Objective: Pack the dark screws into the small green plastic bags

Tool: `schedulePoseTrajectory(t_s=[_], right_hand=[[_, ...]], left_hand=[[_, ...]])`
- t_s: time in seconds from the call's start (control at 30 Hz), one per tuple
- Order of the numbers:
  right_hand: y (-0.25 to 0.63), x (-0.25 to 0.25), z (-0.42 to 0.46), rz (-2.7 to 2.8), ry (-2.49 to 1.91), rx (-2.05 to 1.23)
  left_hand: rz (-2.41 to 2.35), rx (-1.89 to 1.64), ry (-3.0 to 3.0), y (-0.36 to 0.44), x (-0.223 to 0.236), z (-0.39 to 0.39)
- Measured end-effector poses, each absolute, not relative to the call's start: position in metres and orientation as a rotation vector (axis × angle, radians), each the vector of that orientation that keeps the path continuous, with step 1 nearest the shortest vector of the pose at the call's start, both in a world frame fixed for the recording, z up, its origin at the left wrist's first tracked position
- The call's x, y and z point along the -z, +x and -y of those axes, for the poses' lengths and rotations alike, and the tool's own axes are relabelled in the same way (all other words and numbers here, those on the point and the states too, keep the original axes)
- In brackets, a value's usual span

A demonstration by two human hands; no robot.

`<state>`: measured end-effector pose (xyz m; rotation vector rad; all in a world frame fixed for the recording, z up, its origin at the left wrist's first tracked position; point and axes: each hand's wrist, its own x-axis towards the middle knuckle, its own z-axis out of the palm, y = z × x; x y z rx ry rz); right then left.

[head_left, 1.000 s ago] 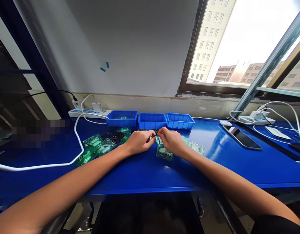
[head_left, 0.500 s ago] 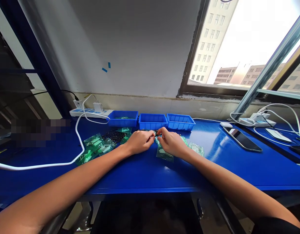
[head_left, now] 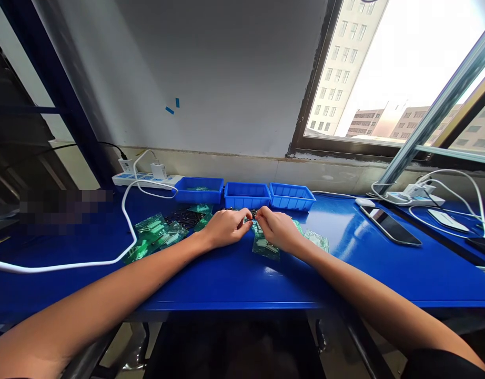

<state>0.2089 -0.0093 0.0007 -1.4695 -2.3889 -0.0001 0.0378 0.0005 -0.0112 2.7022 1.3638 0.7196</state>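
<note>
In the head view my left hand (head_left: pixel 229 227) and my right hand (head_left: pixel 280 227) meet near the middle of the blue table, fingertips almost touching. Both are closed in a pinch around something small and dark that I cannot make out. Under and beside my right hand lie a green-tinted clear packet (head_left: pixel 265 247) and another clear packet (head_left: pixel 316 240). Left of my left hand are several green packets (head_left: pixel 152 231) with pale strips inside, and a heap of black, cord-like pieces (head_left: pixel 184 218). More dark pieces sit behind my fingers, mostly hidden.
Three blue bins, left (head_left: pixel 199 190), middle (head_left: pixel 247 195) and right (head_left: pixel 292 197), line the back of the table (head_left: pixel 234 284). A white cable (head_left: pixel 126 221) crosses the left side from a power strip (head_left: pixel 148 181). A phone (head_left: pixel 390 225) lies at right, near more cables (head_left: pixel 479 200).
My right hand's fingers have tilted down and come closer together. Both hands stay in nearly the same place. The packets and bins have not moved.
</note>
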Motion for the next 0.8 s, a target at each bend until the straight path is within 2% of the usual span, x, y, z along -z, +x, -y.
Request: schedulePoseTrajectory(t_s=[0.8], right_hand=[[0.2101, -0.0001, 0.0075, 2.349, -1.452, 0.005]], left_hand=[[-1.402, -0.611, 2.700, 0.0393, 0.0098, -0.0005]])
